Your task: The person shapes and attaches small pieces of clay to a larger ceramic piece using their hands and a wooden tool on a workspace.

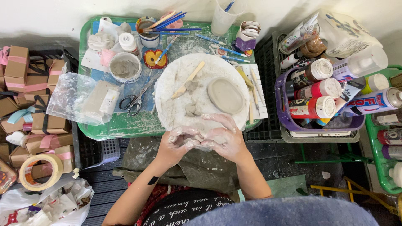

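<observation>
My left hand [179, 141] and my right hand [224, 136] meet at the near edge of a round white board [176, 109], both smeared with grey clay. They press together on a lump of grey clay [200, 144] held between them. On the board lie a flat oval clay slab [226, 95], two small clay bits [192, 109] and a wooden modelling tool [189, 79].
A green tray [121, 127] holds the board, scissors [135, 100], a bowl of clay slip [124, 67], a bagged clay block [94, 98], brushes and cups. A purple basket of paint bottles [318, 106] stands right. Brown boxes with pink ribbon [37, 83] and a tape roll [39, 171] lie left.
</observation>
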